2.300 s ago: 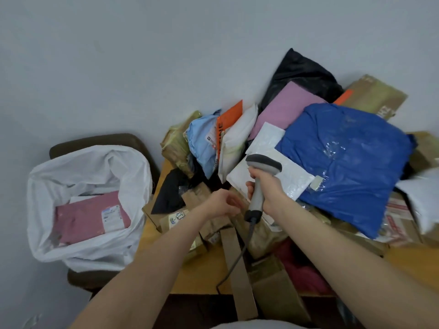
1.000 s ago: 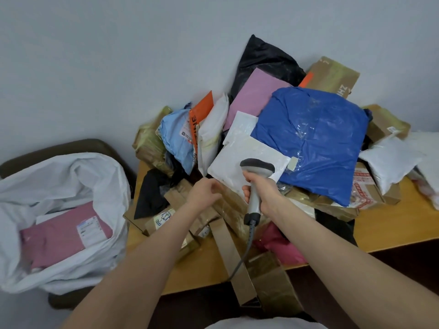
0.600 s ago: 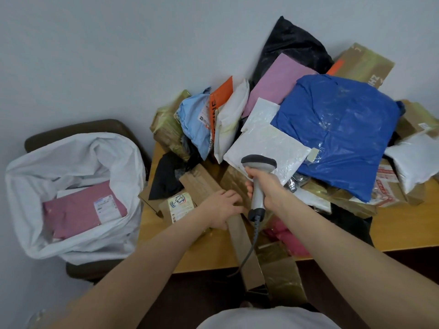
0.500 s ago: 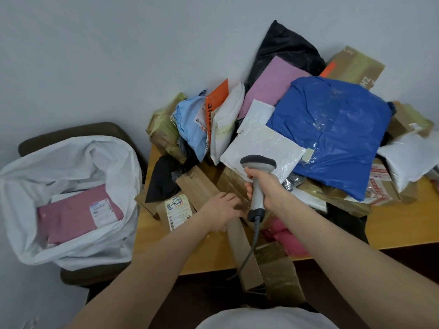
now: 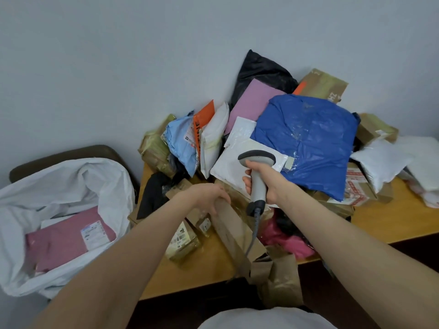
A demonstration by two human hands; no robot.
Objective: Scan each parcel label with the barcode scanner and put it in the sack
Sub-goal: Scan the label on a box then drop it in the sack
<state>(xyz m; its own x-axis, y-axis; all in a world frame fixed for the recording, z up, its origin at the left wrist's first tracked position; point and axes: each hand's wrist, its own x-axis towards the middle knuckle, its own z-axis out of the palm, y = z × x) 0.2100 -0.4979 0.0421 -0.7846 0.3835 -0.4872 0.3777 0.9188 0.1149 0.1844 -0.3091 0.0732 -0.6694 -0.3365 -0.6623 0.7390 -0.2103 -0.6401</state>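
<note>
My right hand [image 5: 266,184] grips the grey barcode scanner [image 5: 257,176] upright over the parcel heap, its cord hanging toward the table's front edge. My left hand [image 5: 206,197] grips the upper end of a long brown cardboard parcel [image 5: 235,231] that slants toward me across the wooden table [image 5: 209,269]. A white sack [image 5: 71,181] stands open on a dark chair at the left, with a pink parcel [image 5: 64,238] bearing a white label inside. A white mailer [image 5: 230,167] lies just behind the scanner head.
The heap holds a big blue bag [image 5: 308,143], a lilac mailer [image 5: 251,100], a black bag [image 5: 259,72], light-blue and orange packets, brown boxes and white bags at the right. A small labelled box [image 5: 183,241] sits beside my left forearm. A grey wall stands behind.
My left hand has come down from the heap onto the long brown parcel and taken hold of its upper end. The scanner stays upright in my right hand.
</note>
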